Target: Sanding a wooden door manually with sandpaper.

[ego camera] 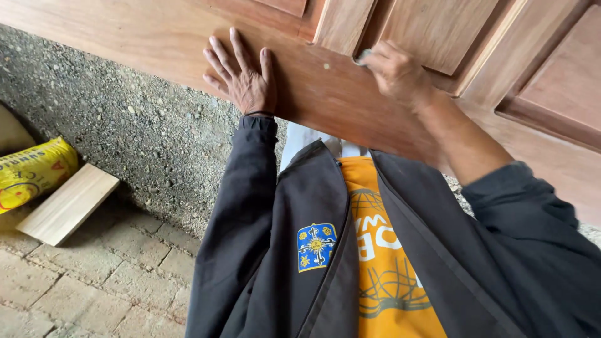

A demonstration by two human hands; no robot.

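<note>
A: Head view, looking straight down the person's chest; the left hand (243,74) lies flat on the wooden door (325,94), fingers spread wide, palm down, gripping nothing; it only presses.

B: And the other?

A: The right hand (395,70) is curled nearly closed, fingertips pinched on a small greyish piece (362,57); it looks like a scrap of abrasive or a cloth, but it is too small to tell; it touches the door at the edge of a raised panel (432,28).

B: Where is the door itself?

A: Lying across the top of the view at about waist height, in front of the dark jacket (263,250) and orange shirt (382,263); what bears it is hidden; below it there is gravelly ground (125,119), then brick paving (94,281) with a pale board (66,203) and a yellow sack (34,170) well off to the person's left.

B: How would it handle?

A: I'd judge it heavy and stiff, solid timber with a smooth reddish finish; slippery under a flat palm, and the surface would mark easily; best taken by the thick outer rails and long edges with both hands, not by the thinner inset panels; the pinched piece seems light and limp, so fingertips suffice.
</note>
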